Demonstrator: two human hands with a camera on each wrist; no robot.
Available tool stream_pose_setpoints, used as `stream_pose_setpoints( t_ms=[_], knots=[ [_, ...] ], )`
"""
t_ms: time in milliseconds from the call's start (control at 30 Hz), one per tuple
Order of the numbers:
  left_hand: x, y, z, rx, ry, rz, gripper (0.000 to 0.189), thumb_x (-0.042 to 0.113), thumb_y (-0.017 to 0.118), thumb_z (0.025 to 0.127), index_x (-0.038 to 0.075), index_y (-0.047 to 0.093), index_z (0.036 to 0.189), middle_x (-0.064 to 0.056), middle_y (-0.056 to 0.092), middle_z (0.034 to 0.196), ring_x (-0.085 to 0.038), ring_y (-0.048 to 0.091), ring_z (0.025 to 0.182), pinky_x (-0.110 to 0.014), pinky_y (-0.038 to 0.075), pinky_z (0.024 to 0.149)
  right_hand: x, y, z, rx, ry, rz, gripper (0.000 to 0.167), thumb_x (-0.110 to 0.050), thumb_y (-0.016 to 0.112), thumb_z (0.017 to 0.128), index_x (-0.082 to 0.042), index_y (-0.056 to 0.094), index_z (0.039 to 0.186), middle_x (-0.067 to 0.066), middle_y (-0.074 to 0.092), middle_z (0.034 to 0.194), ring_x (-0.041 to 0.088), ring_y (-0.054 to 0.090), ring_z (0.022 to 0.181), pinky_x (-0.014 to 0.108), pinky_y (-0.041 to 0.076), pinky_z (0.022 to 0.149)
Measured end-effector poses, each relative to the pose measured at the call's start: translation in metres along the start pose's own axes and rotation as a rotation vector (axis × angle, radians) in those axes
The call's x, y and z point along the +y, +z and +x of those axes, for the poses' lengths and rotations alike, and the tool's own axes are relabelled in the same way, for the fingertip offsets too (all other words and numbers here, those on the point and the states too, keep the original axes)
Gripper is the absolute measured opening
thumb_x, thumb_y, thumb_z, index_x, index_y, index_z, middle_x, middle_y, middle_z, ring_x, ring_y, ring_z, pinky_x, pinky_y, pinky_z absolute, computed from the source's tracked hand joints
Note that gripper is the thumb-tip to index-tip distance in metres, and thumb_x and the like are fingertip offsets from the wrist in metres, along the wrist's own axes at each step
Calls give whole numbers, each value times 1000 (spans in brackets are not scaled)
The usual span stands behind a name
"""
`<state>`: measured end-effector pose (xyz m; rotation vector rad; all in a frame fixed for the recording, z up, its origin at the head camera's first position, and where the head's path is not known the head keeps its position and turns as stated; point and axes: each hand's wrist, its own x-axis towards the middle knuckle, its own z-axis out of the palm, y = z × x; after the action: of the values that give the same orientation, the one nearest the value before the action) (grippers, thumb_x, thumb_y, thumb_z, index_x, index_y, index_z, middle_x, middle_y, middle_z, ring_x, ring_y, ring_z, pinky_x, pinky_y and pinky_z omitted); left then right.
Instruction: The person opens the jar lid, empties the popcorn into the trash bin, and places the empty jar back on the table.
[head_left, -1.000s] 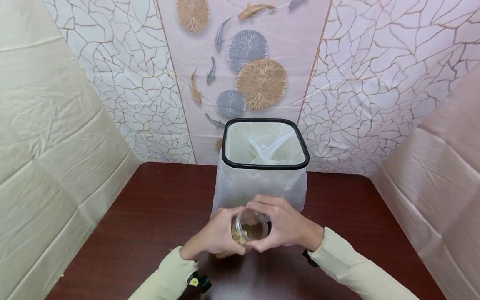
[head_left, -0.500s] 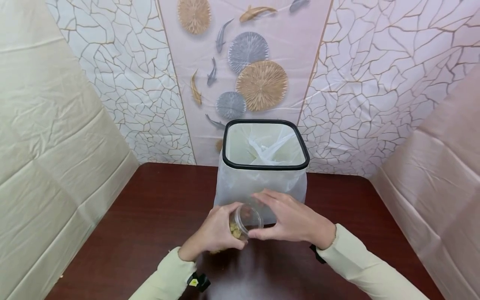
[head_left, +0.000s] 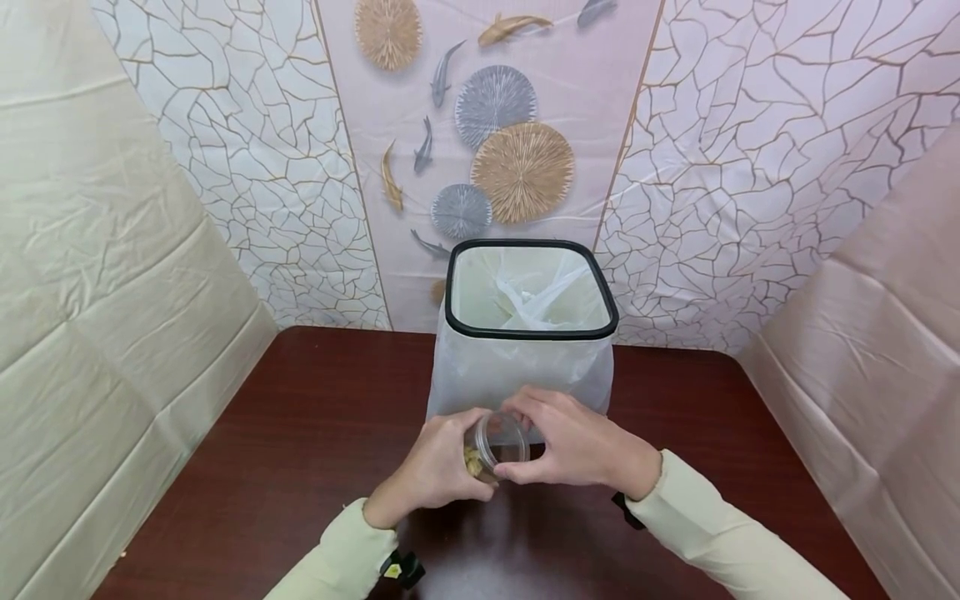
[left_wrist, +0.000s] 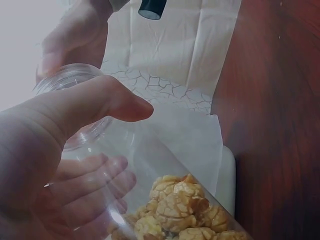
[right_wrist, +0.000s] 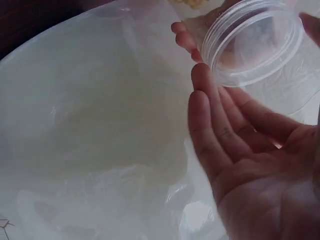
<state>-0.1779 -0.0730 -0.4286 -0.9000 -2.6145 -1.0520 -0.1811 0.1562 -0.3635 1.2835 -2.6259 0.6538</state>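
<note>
plainly, left hand (head_left: 433,465) around a clear jar (left_wrist: 140,155) of walnuts (left_wrist: 175,210), right hand (head_left: 573,437) in pinch grip on its rim (right_wrist: 256,76)

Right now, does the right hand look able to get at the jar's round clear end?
Probably yes: the right hand curves around that end, while the left hand grips the jar farther back, leaving it free.

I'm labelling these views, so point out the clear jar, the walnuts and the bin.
Clear jar (left_wrist: 142,160): left wrist view, on its see-through side wall.
Walnuts (left_wrist: 175,210): left wrist view, mid-pile inside the jar.
Bin (head_left: 531,335): head view, on its black rim's near edge.
</note>
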Motion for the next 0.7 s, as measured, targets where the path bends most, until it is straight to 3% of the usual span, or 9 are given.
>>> stream_pose_setpoints(
  t_ms=[200,333,400,533,633,700],
  knots=[
    [-2,0,-1,17,21,8,79,25,97,54,12,70,126,0,79,103,-9,70,88,-24,56,78,4,-6,-5,-21,-117,-1,88,-38,95,74,-6,57,146,0,64,136,13,64,122,33,58,102],
    [-1,1,0,12,19,6,78,26,97,54,13,70,126,2,79,103,-8,70,89,-24,57,79,3,-7,-9,21,-57,-9,92,-51,92,76,-6,56,148,1,65,136,14,64,124,35,58,102],
    [0,1,0,6,13,2,78,26,97,54,14,70,126,3,79,104,-8,70,89,-24,57,79,0,-6,-9,47,-3,-4,81,-56,86,82,-7,61,142,0,69,122,13,66,113,32,59,94],
    [1,1,0,8,2,-4,79,25,98,54,14,70,127,4,78,104,-8,69,89,-25,57,80,-3,-2,-8,57,94,-38,50,-62,74,90,-15,69,104,-7,59,84,6,56,79,22,49,68],
    [2,2,-1,10,-3,-9,79,24,98,54,14,70,127,4,77,104,-8,69,89,-24,58,80,-5,2,-8,43,135,-90,49,-66,72,89,-20,59,82,-10,50,72,2,45,68,19,40,59],
    [3,3,-1,10,-4,-8,79,25,98,54,14,70,127,4,77,104,-8,69,89,-24,58,80,-5,3,-8,39,142,-101,49,-67,74,86,-20,58,80,-10,51,71,1,45,67,18,39,58]
  ],
)
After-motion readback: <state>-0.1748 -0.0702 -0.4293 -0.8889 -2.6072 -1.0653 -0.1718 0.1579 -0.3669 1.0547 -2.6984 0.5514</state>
